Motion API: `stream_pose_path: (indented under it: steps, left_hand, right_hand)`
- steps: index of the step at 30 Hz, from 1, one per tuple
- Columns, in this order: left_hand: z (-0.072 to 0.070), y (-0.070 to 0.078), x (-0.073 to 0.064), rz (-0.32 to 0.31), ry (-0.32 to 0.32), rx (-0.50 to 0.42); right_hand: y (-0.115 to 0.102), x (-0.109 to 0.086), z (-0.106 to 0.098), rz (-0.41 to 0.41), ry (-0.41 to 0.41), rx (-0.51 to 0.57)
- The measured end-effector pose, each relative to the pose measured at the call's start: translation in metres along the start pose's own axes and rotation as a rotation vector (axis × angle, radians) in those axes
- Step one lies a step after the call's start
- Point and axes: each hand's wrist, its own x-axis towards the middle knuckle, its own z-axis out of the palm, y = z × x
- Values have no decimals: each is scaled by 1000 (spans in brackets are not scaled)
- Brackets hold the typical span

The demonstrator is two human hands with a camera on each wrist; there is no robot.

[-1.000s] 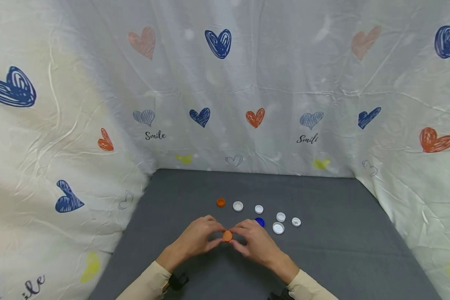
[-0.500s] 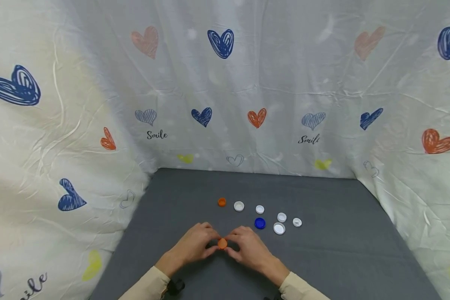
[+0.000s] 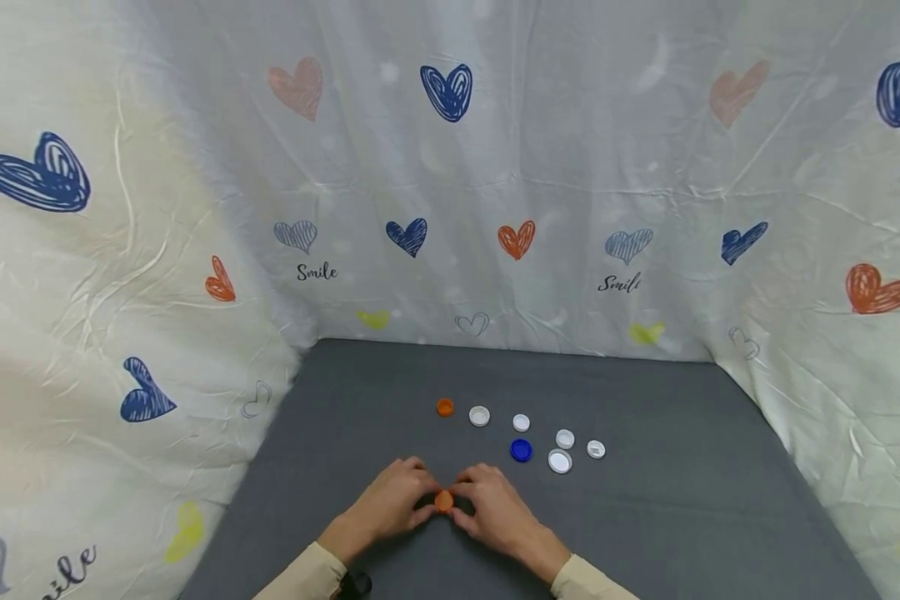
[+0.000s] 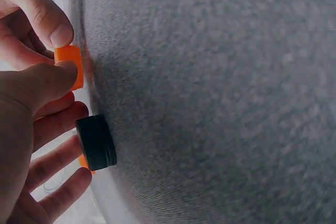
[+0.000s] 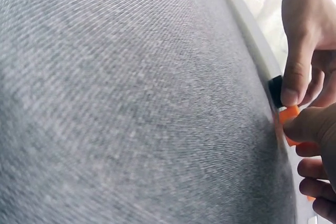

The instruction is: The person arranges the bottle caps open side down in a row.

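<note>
Near front of dark grey cloth-covered table (image 3: 682,508), left hand (image 3: 392,502) and right hand (image 3: 497,510) together pinched small round orange plastic cap (image 3: 444,501). Round black ribbed cap (image 4: 95,142) sat just beside left hand; couldn't tell from where I watched if touching. Farther back lay round blue cap (image 3: 521,451), second orange cap (image 3: 445,407), five round white caps (image 3: 560,461).

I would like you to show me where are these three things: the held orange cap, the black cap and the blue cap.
Held orange cap (image 3: 444,501): head view, on its top.
Black cap (image 4: 96,143): left wrist view, on its side.
Blue cap (image 3: 521,451): head view, on its middle.
</note>
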Motion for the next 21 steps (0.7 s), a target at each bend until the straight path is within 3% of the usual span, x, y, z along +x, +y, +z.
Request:
stream_pose_path:
  steps: [9,16,21]
  left_hand:
    - [6,4,-2,18,-3,117]
    - [1,4,-1,-72,-22,55]
    - [-11,3,9,-106,-9,77]
  right_hand:
    - [-1,-4,4,7,-16,-17]
    - [4,-4,-2,-10,3,-10]
    - [12,-3,-16,5,33,3]
